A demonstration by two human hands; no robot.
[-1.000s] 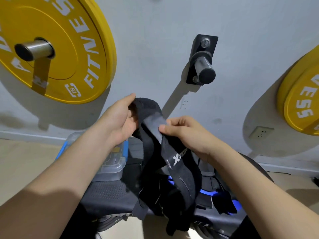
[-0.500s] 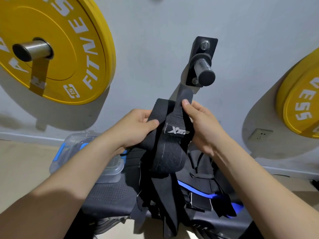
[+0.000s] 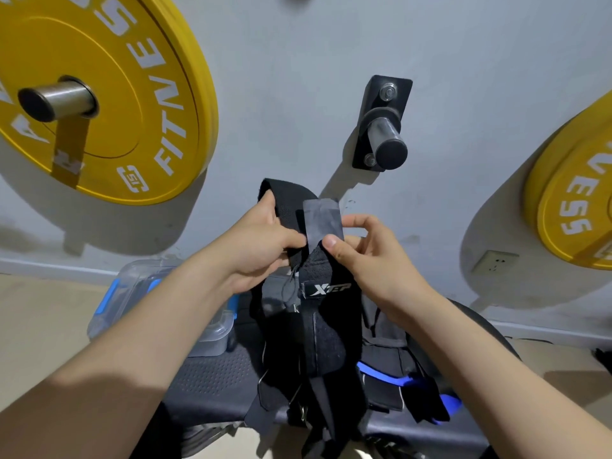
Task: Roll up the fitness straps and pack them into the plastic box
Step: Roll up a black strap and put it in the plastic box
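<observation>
Strap lower, between left hand, right hand

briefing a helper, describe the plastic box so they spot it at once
Under the big yellow weight plate on the left wall is a black padded bench. At the bench's left end, partly behind the left forearm, is the clear plastic box; only it is see-through with blue latches.

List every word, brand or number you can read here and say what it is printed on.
"XTEP": white label on the black fabric strap.
"FITNES", cut off: large yellow round weight plate, left.
"ESS", cut off: second yellow weight plate, right edge.
Small white logo on the left plate: perhaps "15", too small to confirm.
</observation>
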